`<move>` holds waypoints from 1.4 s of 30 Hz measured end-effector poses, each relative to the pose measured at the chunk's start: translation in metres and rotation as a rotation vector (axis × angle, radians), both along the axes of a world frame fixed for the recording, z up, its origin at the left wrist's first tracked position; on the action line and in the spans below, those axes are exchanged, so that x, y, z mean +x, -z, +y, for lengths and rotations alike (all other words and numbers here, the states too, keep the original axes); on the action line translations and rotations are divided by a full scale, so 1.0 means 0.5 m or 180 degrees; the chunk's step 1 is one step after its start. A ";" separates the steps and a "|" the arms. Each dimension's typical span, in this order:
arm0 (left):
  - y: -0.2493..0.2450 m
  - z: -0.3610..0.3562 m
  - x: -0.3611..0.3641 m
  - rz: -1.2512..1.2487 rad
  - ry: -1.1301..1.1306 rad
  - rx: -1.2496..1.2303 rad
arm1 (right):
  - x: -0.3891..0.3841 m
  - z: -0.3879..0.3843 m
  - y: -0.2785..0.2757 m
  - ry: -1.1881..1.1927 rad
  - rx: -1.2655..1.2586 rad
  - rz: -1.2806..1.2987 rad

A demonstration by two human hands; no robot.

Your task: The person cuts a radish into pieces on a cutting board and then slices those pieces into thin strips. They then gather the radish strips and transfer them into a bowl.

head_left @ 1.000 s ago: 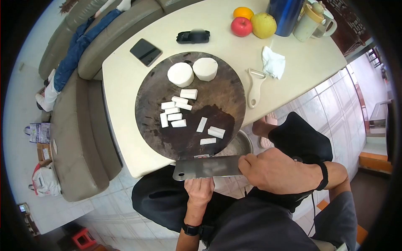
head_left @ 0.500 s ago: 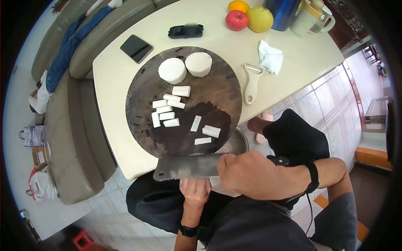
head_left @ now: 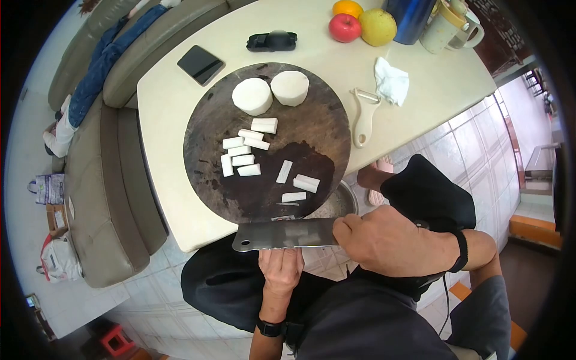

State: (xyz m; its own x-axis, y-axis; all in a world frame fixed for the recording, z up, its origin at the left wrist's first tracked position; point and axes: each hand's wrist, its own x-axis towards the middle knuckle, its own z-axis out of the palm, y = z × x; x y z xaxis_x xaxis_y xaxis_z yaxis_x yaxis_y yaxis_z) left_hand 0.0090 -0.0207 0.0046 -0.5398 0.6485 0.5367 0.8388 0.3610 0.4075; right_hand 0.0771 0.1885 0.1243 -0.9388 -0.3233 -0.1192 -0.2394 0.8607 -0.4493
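Observation:
My right hand point(head_left: 384, 243) is closed round the handle of a cleaver point(head_left: 285, 234), its broad blade lying across the near edge of a round dark chopping board point(head_left: 210, 180). Just behind the blade is my left hand point(head_left: 281, 267), fingers bent together; the blade covers their tips and whatever they hold. A thin white sliver point(head_left: 288, 204) and part of a pale piece show beside the blade. Two thick white rounds, perhaps radish, point(head_left: 252, 96) point(head_left: 290, 88) stand at the board's far side. Several cut white sticks point(head_left: 243, 160) lie in the middle, and others point(head_left: 306, 183) nearer the right.
On the cream table point(head_left: 165, 174) are a phone point(head_left: 201, 65), a black object point(head_left: 272, 41), a peeler point(head_left: 364, 123), a crumpled tissue point(head_left: 392, 82), fruit point(head_left: 378, 27), a blue flask point(head_left: 410, 21) and mugs point(head_left: 442, 30). A metal bowl point(head_left: 343, 201) sits below the board. Another person's legs point(head_left: 99, 75) rest on the sofa.
The cleaver has shifted slightly right in view, its blade turned a little more face-up. A thin sliver and a pale piece now show at its far edge. The whole view has drifted slightly.

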 end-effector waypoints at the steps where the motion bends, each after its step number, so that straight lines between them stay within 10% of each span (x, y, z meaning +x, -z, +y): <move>1: 0.005 -0.004 0.001 -0.0008 0.0025 0.0034 | -0.001 0.000 0.000 -0.0012 0.0043 0.0017; 42: -0.117 0.041 -0.062 -0.0728 -0.0137 -0.0895 | 0.033 0.048 0.045 0.1287 -0.1083 0.0660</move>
